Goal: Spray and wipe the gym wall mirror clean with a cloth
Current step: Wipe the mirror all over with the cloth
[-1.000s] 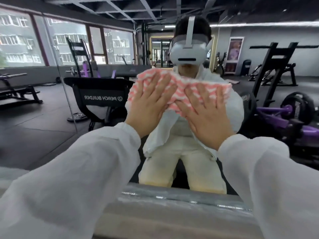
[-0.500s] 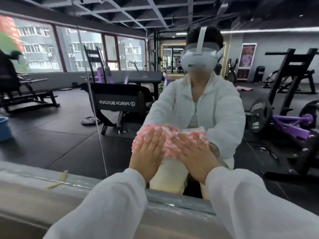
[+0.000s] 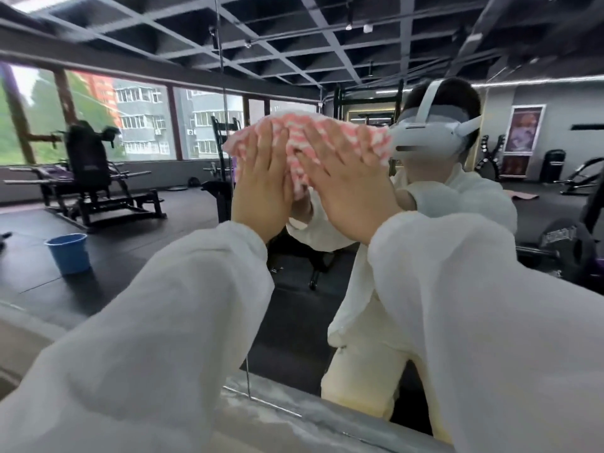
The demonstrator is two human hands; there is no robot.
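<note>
Both hands, left [image 3: 261,188] and right [image 3: 346,188], press flat with fingers spread on the crumpled pink-and-white striped cloth [image 3: 304,142] against the large glass wall mirror [image 3: 163,243], above its grey bottom ledge [image 3: 327,416].

Wall mirror [image 3: 147,282] carries the work: a pink-and-white cloth [image 3: 304,142] lies flat against the glass, high up, beside a vertical panel seam [image 3: 228,165]. Left hand [image 3: 261,188] and right hand [image 3: 346,188] press the cloth onto the glass, fingers straight and spread. Silver ledge [image 3: 327,423] runs along the mirror's lower edge. Dark rubber gym floor [image 3: 137,243], seen in reflection, carries a blue bucket [image 3: 68,253] and a black weight bench [image 3: 94,188].
</note>
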